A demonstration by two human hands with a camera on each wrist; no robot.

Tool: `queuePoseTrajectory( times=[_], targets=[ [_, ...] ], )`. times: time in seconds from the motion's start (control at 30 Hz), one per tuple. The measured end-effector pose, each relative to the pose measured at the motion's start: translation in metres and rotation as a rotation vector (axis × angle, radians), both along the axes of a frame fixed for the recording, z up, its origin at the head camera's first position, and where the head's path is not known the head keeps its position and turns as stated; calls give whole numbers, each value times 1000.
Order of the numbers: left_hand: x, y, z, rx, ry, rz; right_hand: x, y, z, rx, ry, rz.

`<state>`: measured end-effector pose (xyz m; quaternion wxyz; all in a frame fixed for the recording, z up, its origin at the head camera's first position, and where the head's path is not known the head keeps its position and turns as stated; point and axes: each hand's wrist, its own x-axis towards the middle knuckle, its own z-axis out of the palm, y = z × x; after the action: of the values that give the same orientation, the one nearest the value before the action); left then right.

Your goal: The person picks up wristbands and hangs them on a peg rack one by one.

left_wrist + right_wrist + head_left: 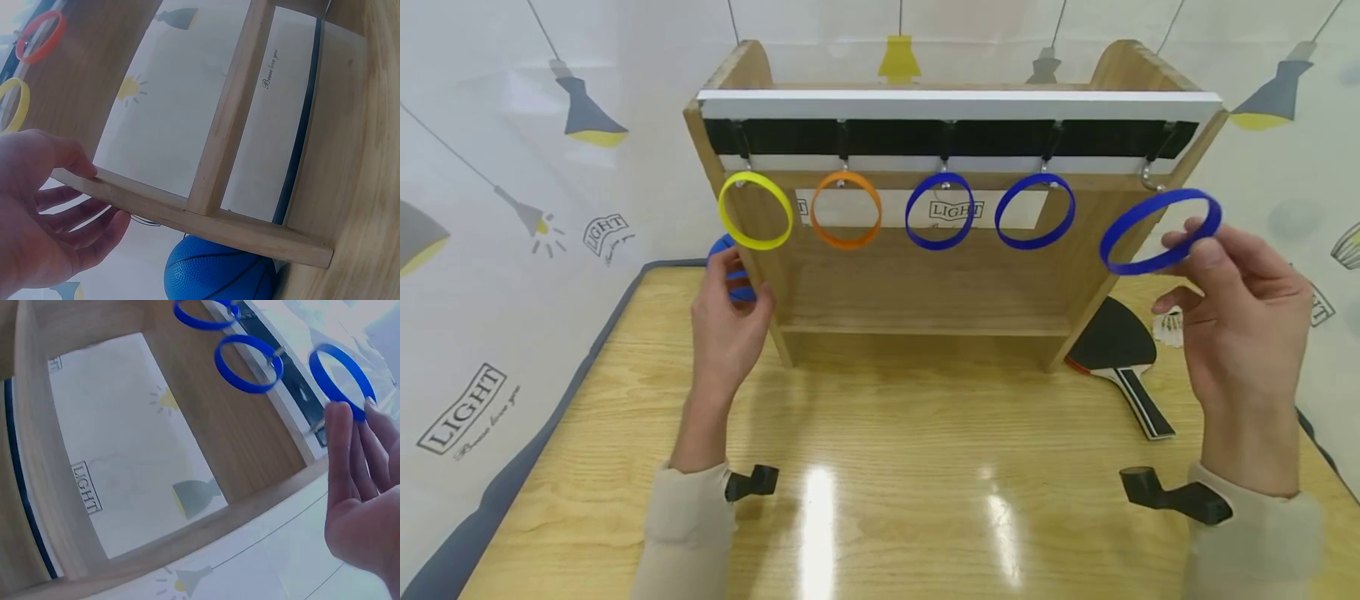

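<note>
My right hand (1251, 321) pinches a blue ring (1123, 223) between thumb and fingers. The ring is tilted, its upper edge just below the rightmost hook (1147, 177) on the wooden rack (925, 283). Four other hooks each carry a ring: a yellow ring (767, 245), an orange ring (850, 244), and two blue rings, one left (938, 246) and one right (1033, 244). At the rack's left side, my left hand (726, 321) grips the upright panel. In the left wrist view its thumb lies on the panel's inner side, with the other fingers round the outside.
A blue mini basketball (215, 269) sits beside the rack's left panel, partly hidden in the head view. By the right foot lie a black table tennis bat (1112, 337) and a white shuttlecock (1168, 327). Patterned cloth (550, 333) surrounds the wooden table (910, 433).
</note>
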<state>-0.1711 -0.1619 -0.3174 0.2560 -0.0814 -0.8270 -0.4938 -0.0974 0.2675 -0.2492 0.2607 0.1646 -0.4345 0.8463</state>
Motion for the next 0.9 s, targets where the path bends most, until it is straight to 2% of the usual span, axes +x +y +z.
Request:
queuePoseTrajectory(
  times=[0.03, 0.13, 0.3, 0.47, 0.9],
  targets=[
    [0, -1, 0, -1, 1, 1, -2, 2, 2, -28, -14, -38],
    [0, -2, -1, 3, 2, 5, -10, 5, 6, -91, -60, -82],
    [0, -3, -1, 9, 0, 7, -22, 6, 3, -139, -104, -70],
    [0, -2, -2, 17, 1, 0, -27, 5, -1, -206, -109, -28],
    [-1, -1, -2, 2, 11, 4, -29, 5, -9, -167, -148, -44]
  ],
)
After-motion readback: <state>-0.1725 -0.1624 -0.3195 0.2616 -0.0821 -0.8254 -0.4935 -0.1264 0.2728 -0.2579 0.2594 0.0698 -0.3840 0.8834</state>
